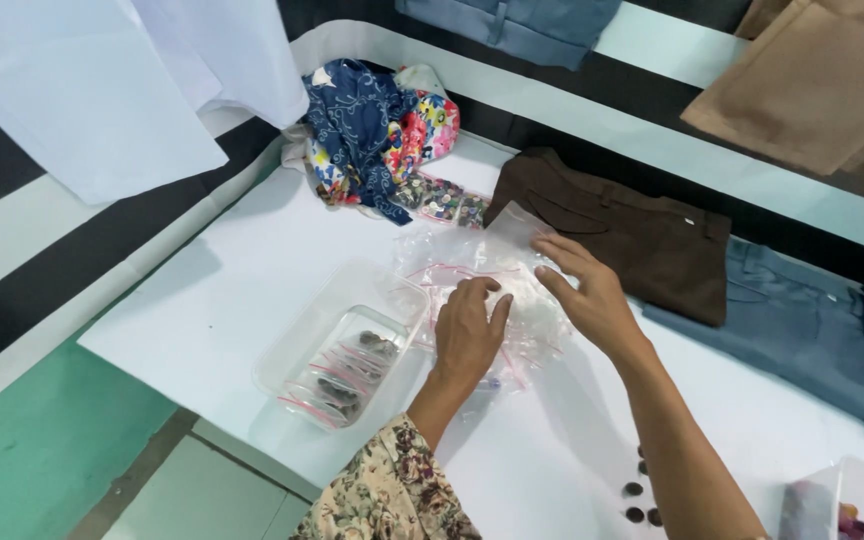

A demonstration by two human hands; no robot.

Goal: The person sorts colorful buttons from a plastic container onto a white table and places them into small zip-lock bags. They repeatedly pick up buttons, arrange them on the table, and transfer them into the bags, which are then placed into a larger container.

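Both hands sort clear zip bags (492,275): our left hand (467,330) lies flat on them, holding nothing. Our right hand (587,295) is open, fingertips on the top bag. Next, we judge, calls for pinching one free.

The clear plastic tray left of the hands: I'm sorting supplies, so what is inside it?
The clear plastic tray holds small clear zip bags with red seal strips; some contain dark, button-like pieces. The bags overlap, so lower ones and their contents are hidden.
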